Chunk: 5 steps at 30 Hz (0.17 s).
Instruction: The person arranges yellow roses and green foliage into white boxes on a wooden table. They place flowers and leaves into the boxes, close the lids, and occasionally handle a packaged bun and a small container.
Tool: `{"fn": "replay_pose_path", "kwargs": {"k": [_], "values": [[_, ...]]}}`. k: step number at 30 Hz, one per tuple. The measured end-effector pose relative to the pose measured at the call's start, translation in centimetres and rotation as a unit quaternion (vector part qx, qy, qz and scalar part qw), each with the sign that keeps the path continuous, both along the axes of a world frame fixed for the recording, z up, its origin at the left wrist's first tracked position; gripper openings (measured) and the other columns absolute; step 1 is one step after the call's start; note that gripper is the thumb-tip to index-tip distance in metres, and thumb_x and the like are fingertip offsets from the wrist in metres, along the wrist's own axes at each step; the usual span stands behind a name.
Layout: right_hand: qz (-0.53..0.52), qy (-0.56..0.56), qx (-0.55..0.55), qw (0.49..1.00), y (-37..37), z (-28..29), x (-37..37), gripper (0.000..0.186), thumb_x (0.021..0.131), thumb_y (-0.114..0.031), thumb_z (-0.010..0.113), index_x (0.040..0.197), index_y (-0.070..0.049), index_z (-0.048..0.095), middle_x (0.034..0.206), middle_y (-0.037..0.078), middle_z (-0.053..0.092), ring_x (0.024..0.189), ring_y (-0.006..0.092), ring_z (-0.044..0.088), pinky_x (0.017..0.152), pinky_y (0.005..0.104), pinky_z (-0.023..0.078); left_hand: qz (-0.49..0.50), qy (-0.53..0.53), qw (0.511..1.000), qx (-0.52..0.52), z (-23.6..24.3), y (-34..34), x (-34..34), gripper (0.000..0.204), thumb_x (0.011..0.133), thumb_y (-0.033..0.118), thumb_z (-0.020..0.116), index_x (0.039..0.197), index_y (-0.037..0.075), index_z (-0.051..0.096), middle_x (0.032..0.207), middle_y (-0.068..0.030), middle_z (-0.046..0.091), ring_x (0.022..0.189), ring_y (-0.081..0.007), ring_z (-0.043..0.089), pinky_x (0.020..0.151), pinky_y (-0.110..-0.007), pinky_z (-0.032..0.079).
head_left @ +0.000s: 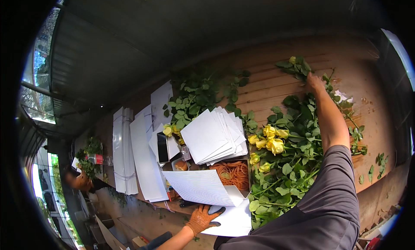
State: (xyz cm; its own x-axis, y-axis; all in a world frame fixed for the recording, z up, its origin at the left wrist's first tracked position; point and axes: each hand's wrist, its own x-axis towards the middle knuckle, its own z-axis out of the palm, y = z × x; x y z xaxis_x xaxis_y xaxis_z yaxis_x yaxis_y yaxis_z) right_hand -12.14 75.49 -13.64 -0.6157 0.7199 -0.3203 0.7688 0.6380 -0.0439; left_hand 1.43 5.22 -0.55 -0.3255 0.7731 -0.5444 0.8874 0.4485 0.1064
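My left hand, in an orange glove with dark fingertips, lies with fingers spread on a folded white corrugated sheet. The sheet's ribbed flap stands raised beyond that hand. Far to the right, my bare right hand reaches across the wooden table, its fingers closed round a leafy rose with a small yellow bud. Beneath and left of my right arm lies a heap of leafy stems with open yellow roses.
White square sheets are stacked over a box of orange rubber bands. A dark phone and long white cardboard strips lie left of them. More greenery lies behind. A person is at the far left.
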Motion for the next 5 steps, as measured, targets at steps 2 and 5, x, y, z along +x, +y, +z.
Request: {"fn": "replay_pose_path", "kwargs": {"k": [2, 5], "values": [[0.025, -0.012, 0.019, 0.999, 0.0, -0.4, 0.5, 0.059, 0.090, -0.022, 0.062, 0.142, -0.014, 0.037, 0.135, 0.020, 0.054, 0.129, 0.0383, 0.048, 0.101, 0.0654, 0.034, 0.004, -0.004, 1.000, 0.015, -0.3, -0.1, 0.2, 0.067, 0.078, 0.068, 0.062, 0.138, 0.038, 0.056, 0.127, -0.0231, 0.046, 0.118, -0.0442, 0.044, 0.099, -0.052, 0.044], [0.106, 0.011, 0.014, 0.994, 0.1, 0.8, 1.0, 0.062, 0.089, -0.018, 0.061, 0.145, -0.016, 0.034, 0.138, 0.020, 0.050, 0.129, 0.0395, 0.048, 0.099, 0.0667, 0.035, 0.005, -0.012, 0.999, -0.032, -0.5, 0.1, 0.3, 0.071, 0.080, 0.070, 0.059, 0.143, 0.039, 0.049, 0.132, -0.0227, 0.042, 0.122, -0.0428, 0.040, 0.102, -0.054, 0.039]]}}
